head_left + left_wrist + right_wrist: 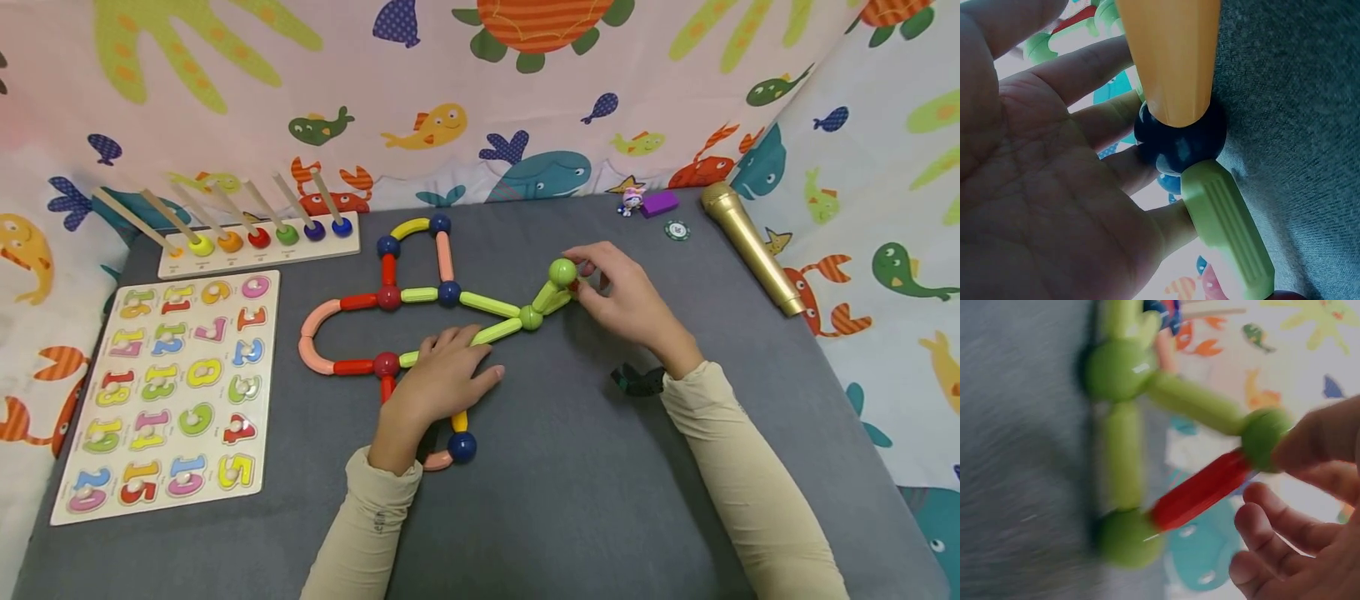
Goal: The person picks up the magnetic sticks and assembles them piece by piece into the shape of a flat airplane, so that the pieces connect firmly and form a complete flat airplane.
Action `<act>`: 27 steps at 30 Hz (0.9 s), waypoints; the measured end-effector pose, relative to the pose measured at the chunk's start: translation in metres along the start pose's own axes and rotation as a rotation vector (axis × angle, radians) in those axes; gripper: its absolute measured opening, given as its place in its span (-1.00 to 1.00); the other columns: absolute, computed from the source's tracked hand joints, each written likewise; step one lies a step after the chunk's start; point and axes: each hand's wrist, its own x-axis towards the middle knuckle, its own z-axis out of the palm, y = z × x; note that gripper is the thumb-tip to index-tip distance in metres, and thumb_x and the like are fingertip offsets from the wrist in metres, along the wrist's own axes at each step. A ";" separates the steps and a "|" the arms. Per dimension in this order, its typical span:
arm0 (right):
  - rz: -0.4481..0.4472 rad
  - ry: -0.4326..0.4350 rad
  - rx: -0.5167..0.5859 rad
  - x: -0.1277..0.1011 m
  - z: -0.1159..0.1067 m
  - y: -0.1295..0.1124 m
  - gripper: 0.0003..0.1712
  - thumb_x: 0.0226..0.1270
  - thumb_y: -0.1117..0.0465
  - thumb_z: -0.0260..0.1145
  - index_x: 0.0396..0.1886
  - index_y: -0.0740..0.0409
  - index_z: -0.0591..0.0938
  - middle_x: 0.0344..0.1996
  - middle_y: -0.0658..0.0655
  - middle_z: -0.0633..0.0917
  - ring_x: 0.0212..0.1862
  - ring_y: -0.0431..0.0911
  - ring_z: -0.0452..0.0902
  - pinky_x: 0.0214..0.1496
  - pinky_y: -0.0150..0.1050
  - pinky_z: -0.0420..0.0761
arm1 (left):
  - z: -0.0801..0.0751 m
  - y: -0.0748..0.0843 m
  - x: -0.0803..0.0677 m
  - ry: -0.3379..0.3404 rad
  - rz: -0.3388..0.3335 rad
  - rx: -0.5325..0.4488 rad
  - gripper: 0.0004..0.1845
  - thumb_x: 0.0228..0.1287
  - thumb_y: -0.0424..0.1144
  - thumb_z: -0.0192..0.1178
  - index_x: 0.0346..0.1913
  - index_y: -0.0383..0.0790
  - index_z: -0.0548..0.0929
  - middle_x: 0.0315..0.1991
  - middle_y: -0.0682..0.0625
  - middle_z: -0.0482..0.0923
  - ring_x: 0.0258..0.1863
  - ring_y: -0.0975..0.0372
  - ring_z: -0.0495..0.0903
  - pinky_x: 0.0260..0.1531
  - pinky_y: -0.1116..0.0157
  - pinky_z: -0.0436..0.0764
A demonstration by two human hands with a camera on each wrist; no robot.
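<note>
A flat figure of magnetic sticks and balls lies on the grey table, with red balls point(388, 297), blue balls point(448, 293) and green sticks point(489, 303). My left hand point(442, 375) rests over its lower part, fingers extended; in the left wrist view they touch a blue ball point(1182, 137) between an orange stick point(1172, 56) and a green stick point(1225, 228). At the figure's right end, my right hand point(626, 296) pinches a raised green ball point(1264, 439). From that ball a red stick point(1200, 490) slopes to another green ball point(1130, 539) low at the table, forming a triangle.
A number puzzle board point(272, 400) lies at the left, below a peg counting board point(345, 242). At the back right are a small figurine point(631, 201), a purple block point(660, 203), a poker chip point(677, 231) and a gold microphone point(753, 250). Patterned cloth walls border the table.
</note>
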 end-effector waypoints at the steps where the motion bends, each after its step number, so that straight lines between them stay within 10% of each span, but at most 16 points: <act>1: 0.001 -0.019 -0.004 0.002 -0.003 -0.004 -0.57 0.46 0.42 0.28 0.29 0.23 0.67 0.02 0.21 0.63 -0.04 0.10 0.52 -0.12 0.02 0.47 | 0.000 0.000 0.000 0.000 0.004 0.000 -0.40 0.66 0.10 0.12 0.51 -0.20 0.55 0.64 -0.17 0.21 0.62 -0.10 0.12 0.54 -0.26 0.01; 9: 0.018 -0.123 -0.213 -0.003 -0.012 -0.032 -0.71 0.56 0.20 0.40 0.13 0.25 0.76 -0.11 0.22 0.58 -0.16 0.10 0.48 -0.16 -0.03 0.47 | 0.001 0.000 0.000 0.000 0.004 0.005 -0.39 0.66 0.11 0.13 0.52 -0.20 0.54 0.64 -0.17 0.21 0.62 -0.10 0.11 0.55 -0.26 0.00; 17: 0.140 -0.067 -0.231 -0.065 0.007 -0.010 -0.68 0.42 0.33 0.50 0.10 0.35 0.72 -0.21 0.24 0.63 -0.29 -0.01 0.52 -0.28 -0.09 0.49 | -0.003 0.000 -0.002 0.004 0.016 0.017 -0.40 0.67 0.10 0.12 0.51 -0.21 0.55 0.64 -0.17 0.21 0.62 -0.10 0.11 0.55 -0.26 0.01; 27: 0.195 -0.116 -0.174 -0.068 0.008 0.010 -0.54 0.49 0.18 0.48 0.23 0.35 0.66 -0.09 0.27 0.65 -0.26 -0.02 0.53 -0.22 -0.06 0.53 | -0.007 -0.002 -0.028 0.091 0.037 -0.033 -0.39 0.67 0.07 0.11 0.54 -0.25 0.51 0.67 -0.20 0.14 0.68 -0.15 -0.04 0.56 -0.27 -0.07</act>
